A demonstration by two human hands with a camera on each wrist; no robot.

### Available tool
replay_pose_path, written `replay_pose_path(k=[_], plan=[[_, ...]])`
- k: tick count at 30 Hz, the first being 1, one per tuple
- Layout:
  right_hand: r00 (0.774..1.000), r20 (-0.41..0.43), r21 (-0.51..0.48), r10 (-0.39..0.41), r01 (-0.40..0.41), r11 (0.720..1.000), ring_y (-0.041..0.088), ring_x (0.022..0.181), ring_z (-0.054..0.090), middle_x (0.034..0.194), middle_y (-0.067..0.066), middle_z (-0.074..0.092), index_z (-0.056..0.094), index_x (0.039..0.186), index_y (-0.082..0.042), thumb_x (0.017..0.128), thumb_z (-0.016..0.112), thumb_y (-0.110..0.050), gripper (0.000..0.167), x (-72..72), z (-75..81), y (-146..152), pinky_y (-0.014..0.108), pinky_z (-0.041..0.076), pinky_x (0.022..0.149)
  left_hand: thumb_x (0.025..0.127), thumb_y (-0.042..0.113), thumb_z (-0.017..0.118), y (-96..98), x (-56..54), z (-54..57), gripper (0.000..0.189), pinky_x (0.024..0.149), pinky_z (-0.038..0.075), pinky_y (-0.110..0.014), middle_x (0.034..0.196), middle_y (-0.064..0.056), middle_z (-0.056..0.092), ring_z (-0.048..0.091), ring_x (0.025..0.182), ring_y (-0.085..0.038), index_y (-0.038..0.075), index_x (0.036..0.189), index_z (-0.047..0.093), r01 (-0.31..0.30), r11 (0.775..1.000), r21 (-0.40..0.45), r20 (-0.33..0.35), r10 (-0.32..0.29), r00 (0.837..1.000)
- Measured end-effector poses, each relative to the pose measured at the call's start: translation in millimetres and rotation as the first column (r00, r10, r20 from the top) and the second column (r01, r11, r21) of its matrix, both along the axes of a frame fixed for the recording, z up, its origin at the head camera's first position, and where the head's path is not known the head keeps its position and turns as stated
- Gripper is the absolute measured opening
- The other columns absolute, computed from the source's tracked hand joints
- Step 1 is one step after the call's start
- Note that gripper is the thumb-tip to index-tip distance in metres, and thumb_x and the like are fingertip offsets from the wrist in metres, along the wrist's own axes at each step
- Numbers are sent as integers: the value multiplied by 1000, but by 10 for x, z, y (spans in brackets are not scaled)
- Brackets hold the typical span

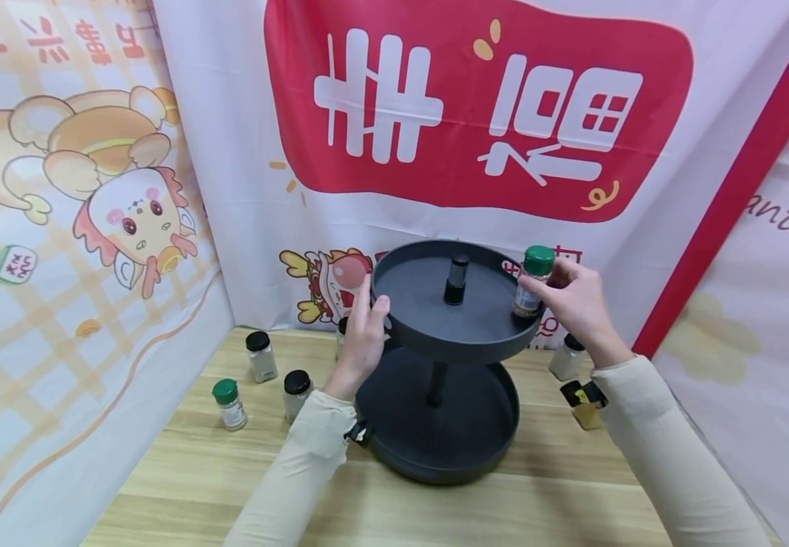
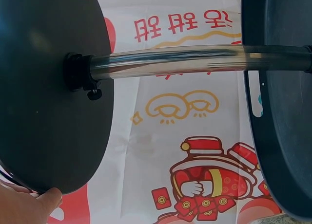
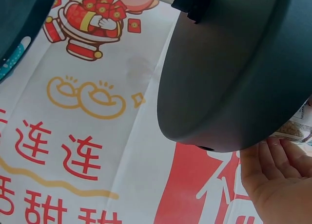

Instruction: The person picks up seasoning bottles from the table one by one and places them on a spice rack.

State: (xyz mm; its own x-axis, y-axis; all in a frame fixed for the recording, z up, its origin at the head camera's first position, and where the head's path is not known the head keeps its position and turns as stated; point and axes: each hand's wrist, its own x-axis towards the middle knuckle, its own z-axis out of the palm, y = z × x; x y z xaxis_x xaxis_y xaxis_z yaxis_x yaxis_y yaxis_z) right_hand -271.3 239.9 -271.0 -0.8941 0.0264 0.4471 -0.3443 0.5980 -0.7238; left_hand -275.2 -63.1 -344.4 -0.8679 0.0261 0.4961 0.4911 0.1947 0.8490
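A dark grey two-tier round tray point(image 1: 428, 346) stands on the table, its upper tier on a central post. My left hand point(image 1: 361, 342) rests against the left rim of the upper tier, fingers mostly straight. Its thumb point(image 2: 51, 199) shows at the tier's edge in the left wrist view. With thumb and fingers, my right hand point(image 1: 582, 304) grips a green-capped spice jar point(image 1: 527, 296) at the right side of the upper tier. The jar is upright, its base just inside the rim. In the right wrist view, the tier partly hides this jar point(image 3: 292, 129).
Left of the tray stand a green-capped jar point(image 1: 233, 414) and black-capped jars point(image 1: 261, 365) point(image 1: 296, 395). Another black-capped jar point(image 1: 567, 361) and a yellowish container point(image 1: 587, 416) stand at the right, near my right wrist. Printed cloth point(image 1: 230, 152) hangs behind the wooden table point(image 1: 182, 471).
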Motion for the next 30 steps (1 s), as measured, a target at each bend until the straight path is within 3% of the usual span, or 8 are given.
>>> replay_pose_path(k=[7, 23, 30], plan=[[999, 34, 15, -40, 39, 999, 25, 85, 54, 99, 9, 61, 62, 116, -9, 79, 68, -55, 58, 22, 3, 5, 32, 50, 73, 99, 43, 32, 2, 0, 11, 67, 113, 13, -40, 157, -4, 10, 11, 141, -14, 9, 152, 11, 5, 1000, 0, 6, -5, 1000], [998, 53, 36, -42, 40, 999, 26, 88, 54, 105, 12, 61, 60, 121, -6, 79, 70, -51, 62, 41, 1, 14, 30, 50, 74, 99, 43, 33, 6, 19, 16, 66, 113, 14, -40, 157, -3, 11, 12, 141, -14, 10, 153, 12, -11, 1000, -2, 37, 11, 999], [998, 64, 26, -27, 25, 999, 26, 92, 55, 111, 14, 61, 58, 126, -6, 79, 72, -48, 64, 56, -12, 33, 23, 49, 72, 99, 44, 33, 3, 27, 17, 66, 113, 14, -40, 157, -3, 11, 12, 141, -14, 11, 153, 12, -11, 1000, -5, 36, 11, 999]])
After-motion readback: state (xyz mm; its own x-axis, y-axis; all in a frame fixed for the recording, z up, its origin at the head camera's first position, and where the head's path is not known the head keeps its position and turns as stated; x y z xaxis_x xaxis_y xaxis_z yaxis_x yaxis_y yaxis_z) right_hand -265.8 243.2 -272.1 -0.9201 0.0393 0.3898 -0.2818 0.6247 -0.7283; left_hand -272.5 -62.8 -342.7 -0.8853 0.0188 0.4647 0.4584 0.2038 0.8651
